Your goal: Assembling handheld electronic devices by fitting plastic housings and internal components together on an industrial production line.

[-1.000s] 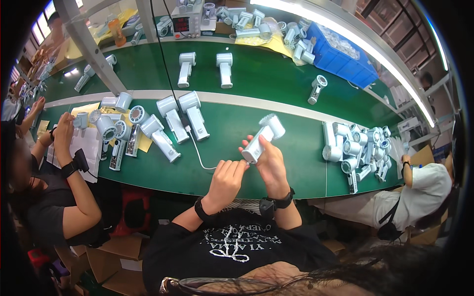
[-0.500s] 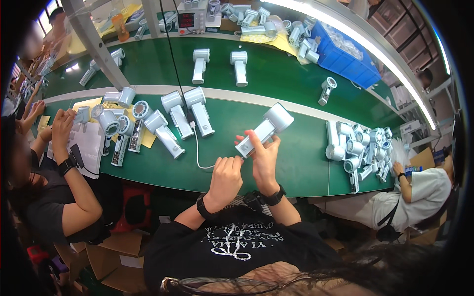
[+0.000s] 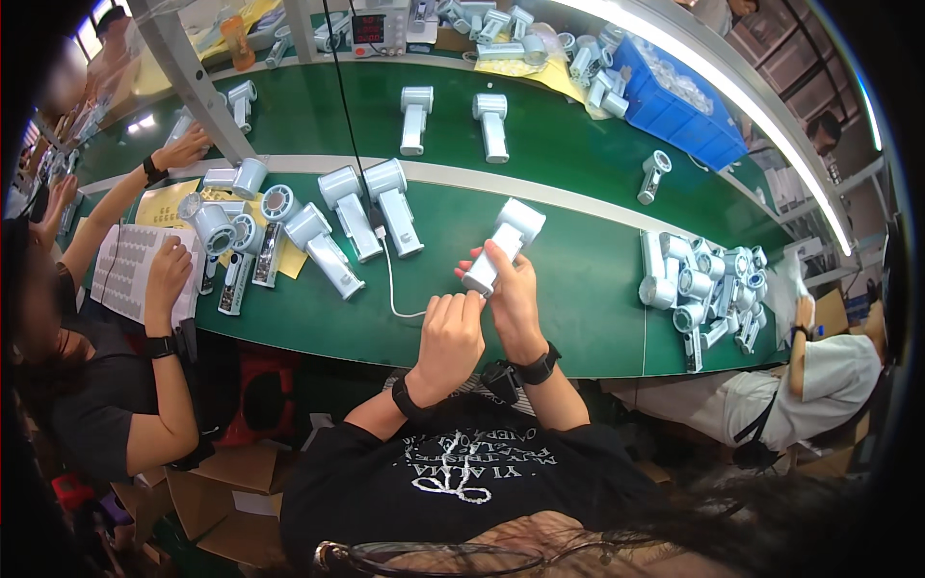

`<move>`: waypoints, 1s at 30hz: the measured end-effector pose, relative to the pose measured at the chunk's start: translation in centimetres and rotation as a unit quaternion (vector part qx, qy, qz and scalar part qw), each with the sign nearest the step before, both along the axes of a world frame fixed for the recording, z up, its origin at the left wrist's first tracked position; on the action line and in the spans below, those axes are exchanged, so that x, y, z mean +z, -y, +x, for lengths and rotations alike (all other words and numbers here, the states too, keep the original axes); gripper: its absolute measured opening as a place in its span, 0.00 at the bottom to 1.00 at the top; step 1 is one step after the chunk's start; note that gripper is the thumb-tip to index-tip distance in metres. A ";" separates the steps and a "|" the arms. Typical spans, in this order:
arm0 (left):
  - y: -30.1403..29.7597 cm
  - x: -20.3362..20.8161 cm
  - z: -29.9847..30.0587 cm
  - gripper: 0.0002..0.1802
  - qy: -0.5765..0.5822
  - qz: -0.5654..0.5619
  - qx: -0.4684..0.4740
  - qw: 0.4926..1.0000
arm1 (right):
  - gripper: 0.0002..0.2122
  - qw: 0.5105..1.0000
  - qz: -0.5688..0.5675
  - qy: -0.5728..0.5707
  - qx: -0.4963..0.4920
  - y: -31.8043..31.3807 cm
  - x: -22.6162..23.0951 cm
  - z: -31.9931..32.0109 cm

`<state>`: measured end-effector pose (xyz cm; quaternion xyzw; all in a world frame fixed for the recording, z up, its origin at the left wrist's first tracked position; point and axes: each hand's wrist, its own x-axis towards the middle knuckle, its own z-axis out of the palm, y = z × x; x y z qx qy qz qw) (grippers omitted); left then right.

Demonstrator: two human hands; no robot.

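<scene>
Your right hand (image 3: 511,294) was wrapped shut around the handle of a white handheld dryer unit (image 3: 502,246), fingers curled over the front, thumb side toward you. Unit was lifted clear of the green desk (image 3: 578,289), tilted, barrel end up and to the right, handle base down toward your left hand (image 3: 451,337).

Left hand sat just below the handle base, fingers folded in, fingertips at the bottom end of the handle. Couldn't tell whether that grip actually pinched anything or only touched the base; too small to resolve.

A white cable (image 3: 392,289) ran across the desk just left of your hands, up toward a row of white units (image 3: 361,217) lying flat on the desk. More of the same units lay further left on yellow sheets (image 3: 178,202). Two more units (image 3: 453,120) lay on the far half of the desk, past the white dividing strip (image 3: 540,188).

To your right, a heap of unit parts (image 3: 699,284) lay piled near the desk edge. A blue bin (image 3: 674,101) sat on the far side.

A person on your left had a hand (image 3: 169,275) on a white sheet (image 3: 130,270). Another person's hand (image 3: 178,149) rested on the desk further back. A person in a white shirt (image 3: 819,380) sat at your right.
</scene>
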<state>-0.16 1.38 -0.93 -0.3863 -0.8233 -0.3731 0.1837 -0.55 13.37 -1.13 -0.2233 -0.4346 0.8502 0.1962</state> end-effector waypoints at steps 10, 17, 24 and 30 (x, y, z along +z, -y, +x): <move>-0.2 0.0 0.3 0.04 0.020 -0.047 0.001 0.999 | 0.26 0.998 0.000 -0.013 -0.060 1.2 -0.8 0.2; 0.5 -0.4 0.5 0.03 0.112 0.022 -0.001 0.993 | 0.26 0.988 0.095 -0.050 -0.109 2.5 -1.0 0.8; 2.6 0.5 -1.7 0.07 0.166 0.215 -0.033 0.962 | 0.24 0.860 0.480 -0.167 0.036 0.8 2.6 0.0; 5.6 -3.0 -3.3 0.09 0.279 0.433 0.001 0.857 | 0.22 0.767 0.638 -0.008 0.074 -6.7 1.9 -11.9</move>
